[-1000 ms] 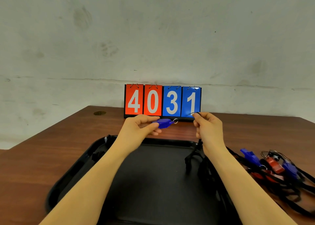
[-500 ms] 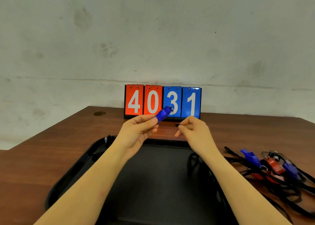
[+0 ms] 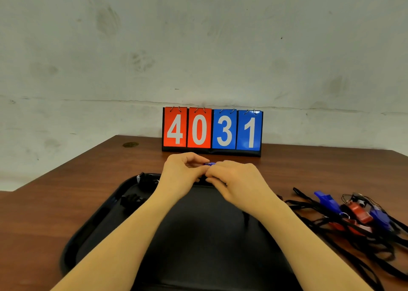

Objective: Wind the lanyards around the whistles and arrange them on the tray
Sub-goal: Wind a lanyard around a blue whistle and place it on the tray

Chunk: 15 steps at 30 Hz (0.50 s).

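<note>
Pinching one blue whistle (image 3: 209,163), both hands, left hand (image 3: 183,176) and right hand (image 3: 234,178), met above the tray (image 3: 106,215); item judged light, rigid; lanyard limp, hidden.

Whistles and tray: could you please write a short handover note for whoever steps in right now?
Left hand and right hand meet above the tray's far rim, both pinching a blue whistle, mostly hidden; its lanyard cannot be seen.
Done: two dark wound bundles lie in the tray's far left corner.
Left: finish this one, then the pile of red and blue whistles with loose lanyards on the table, right of the tray.
</note>
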Each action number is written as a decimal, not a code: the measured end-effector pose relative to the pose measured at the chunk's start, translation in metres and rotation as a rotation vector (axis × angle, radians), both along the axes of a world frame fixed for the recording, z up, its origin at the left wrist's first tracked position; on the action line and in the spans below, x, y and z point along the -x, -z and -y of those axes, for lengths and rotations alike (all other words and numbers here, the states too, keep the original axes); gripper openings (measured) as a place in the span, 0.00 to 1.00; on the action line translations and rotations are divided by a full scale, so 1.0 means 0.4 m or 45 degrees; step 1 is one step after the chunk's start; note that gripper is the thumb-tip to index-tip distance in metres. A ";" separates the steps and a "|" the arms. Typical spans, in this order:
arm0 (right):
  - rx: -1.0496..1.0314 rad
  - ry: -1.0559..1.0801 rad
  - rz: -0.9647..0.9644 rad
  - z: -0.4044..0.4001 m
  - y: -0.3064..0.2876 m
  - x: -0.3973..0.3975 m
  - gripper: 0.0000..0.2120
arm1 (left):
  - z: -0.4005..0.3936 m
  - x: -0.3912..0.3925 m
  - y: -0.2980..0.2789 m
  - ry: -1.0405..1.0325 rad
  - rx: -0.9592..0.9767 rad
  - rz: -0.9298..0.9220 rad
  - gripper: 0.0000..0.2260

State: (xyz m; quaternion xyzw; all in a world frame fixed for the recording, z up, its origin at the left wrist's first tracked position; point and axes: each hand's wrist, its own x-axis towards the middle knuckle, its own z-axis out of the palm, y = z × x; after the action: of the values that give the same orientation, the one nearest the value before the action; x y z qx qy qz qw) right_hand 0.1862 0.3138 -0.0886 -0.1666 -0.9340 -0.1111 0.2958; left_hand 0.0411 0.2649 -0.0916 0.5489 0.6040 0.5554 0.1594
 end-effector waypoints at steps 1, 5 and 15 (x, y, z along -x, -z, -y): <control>-0.051 -0.003 -0.063 -0.004 0.002 -0.001 0.05 | 0.002 0.000 0.000 0.024 -0.004 -0.018 0.06; 0.008 0.055 -0.289 -0.023 0.003 -0.007 0.09 | 0.005 0.000 -0.001 0.147 0.015 -0.004 0.08; 0.939 0.052 -0.708 -0.027 -0.001 -0.021 0.05 | 0.004 -0.006 -0.005 0.225 0.101 0.003 0.07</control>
State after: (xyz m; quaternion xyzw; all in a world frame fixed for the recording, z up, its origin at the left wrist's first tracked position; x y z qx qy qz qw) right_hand 0.1946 0.3245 -0.0881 -0.3025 -0.7928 0.2717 0.4540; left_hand 0.0434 0.2631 -0.0897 0.5926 0.5745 0.5155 0.2302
